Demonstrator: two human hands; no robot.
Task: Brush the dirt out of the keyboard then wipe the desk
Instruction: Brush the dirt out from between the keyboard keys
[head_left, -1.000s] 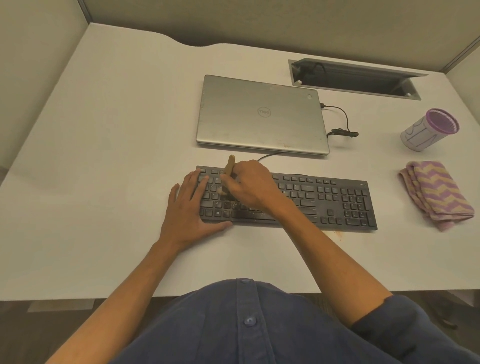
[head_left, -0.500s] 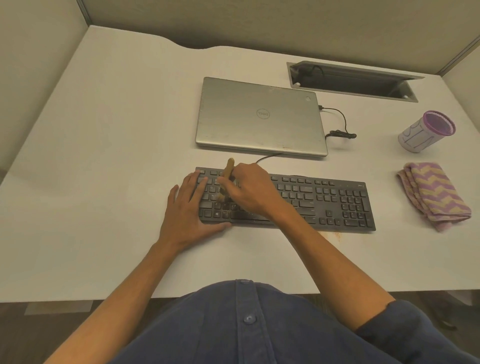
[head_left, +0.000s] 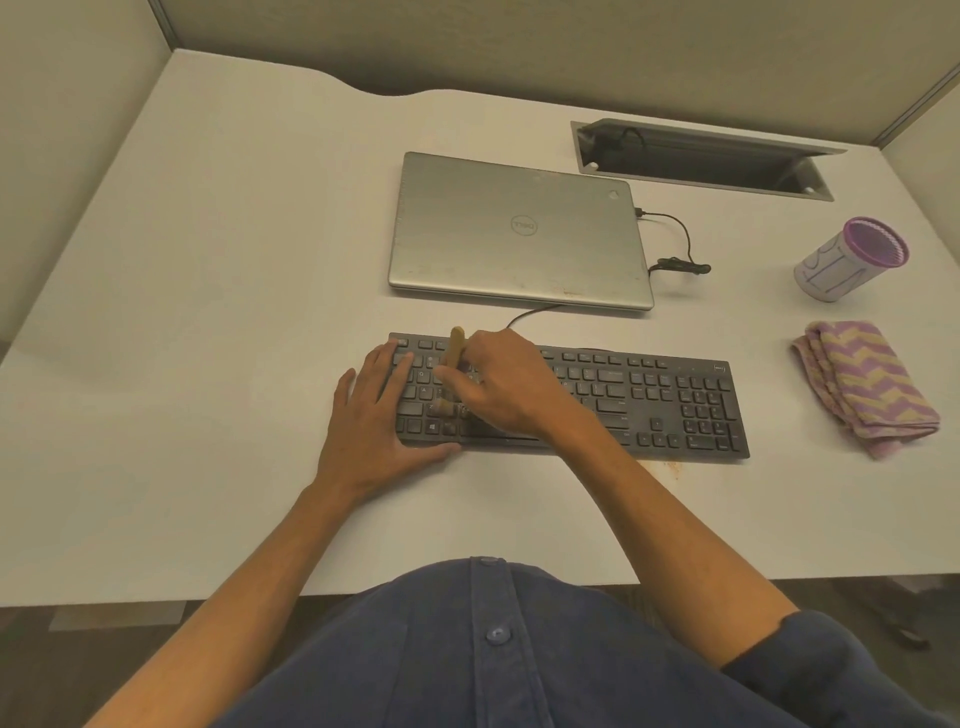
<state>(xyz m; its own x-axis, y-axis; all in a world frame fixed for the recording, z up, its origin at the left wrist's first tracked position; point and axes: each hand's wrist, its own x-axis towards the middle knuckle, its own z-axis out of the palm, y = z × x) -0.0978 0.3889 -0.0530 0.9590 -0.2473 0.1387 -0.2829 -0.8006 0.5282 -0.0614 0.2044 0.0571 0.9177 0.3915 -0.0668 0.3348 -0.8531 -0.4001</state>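
Desk (head_left: 208, 364): white, bearing everything else.
Laptop (head_left: 514, 234): silver, lid closed, just behind the keyboard.
Keyboard (head_left: 649, 400): black, near the front edge.
Cloth (head_left: 867, 384): folded, striped purple, well right of the keyboard.
Cup (head_left: 847, 260): purple-rimmed, behind the cloth.
Left hand (head_left: 379, 421): fingers flat, pressing the keyboard's left end.
Right hand (head_left: 504, 384): gripping the brush.
Brush (head_left: 455, 348): wooden handle tilted, bristles on the left keys.
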